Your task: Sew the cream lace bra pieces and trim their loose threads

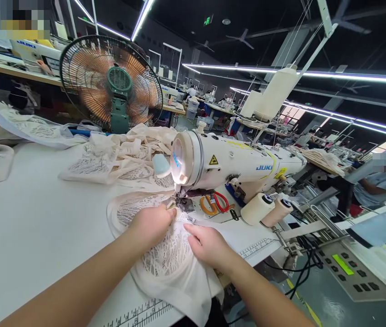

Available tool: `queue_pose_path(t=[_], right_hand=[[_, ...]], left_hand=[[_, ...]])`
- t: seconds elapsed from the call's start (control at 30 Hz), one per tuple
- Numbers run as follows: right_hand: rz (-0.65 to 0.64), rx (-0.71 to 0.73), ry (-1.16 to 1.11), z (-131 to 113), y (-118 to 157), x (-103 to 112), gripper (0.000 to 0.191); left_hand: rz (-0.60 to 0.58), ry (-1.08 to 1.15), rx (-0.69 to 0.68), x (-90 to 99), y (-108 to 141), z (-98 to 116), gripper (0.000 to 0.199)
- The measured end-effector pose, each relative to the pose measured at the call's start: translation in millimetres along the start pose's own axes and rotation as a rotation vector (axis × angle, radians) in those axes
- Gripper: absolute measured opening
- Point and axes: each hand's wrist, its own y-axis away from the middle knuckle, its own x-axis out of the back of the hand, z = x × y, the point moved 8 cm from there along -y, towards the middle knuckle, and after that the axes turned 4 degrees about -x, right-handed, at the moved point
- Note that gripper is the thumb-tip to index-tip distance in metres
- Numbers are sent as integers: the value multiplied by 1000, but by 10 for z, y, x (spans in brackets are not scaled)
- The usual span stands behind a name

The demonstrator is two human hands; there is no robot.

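Note:
A cream lace garment piece (165, 259) lies under the needle area of a white JUKI sewing machine (240, 159), its lower part draping over the table's front edge. My left hand (153, 225) is closed on the fabric just left of the presser foot (183, 203), thumb and fingers pinched together. Close to the foot on the right side, my right hand (209, 245) grips the piece's edge, fingers curled and index fingertip on the cloth. The needle tip is too small to make out.
Scissors with orange and red handles (220, 202) lie under the machine arm, beside two thread cones (257, 209). More cream lace pieces (124, 152) are heaped behind. A large fan (111, 84) stands at back left. A control panel (349, 268) and a seated person (380, 186) are right.

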Motion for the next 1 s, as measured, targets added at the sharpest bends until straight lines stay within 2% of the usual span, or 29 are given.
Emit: queue_pose_path(t=[0.2, 0.57, 1.0], right_hand=[[-12, 29, 13, -11, -77, 0, 41], [-115, -19, 10, -15, -95, 10, 45], [-159, -78, -2, 4, -136, 30, 48]], left_hand=[[1, -1, 7, -10, -28, -18, 45], [-60, 37, 66, -72, -71, -63, 50], [10, 139, 107, 27, -64, -195, 51]])
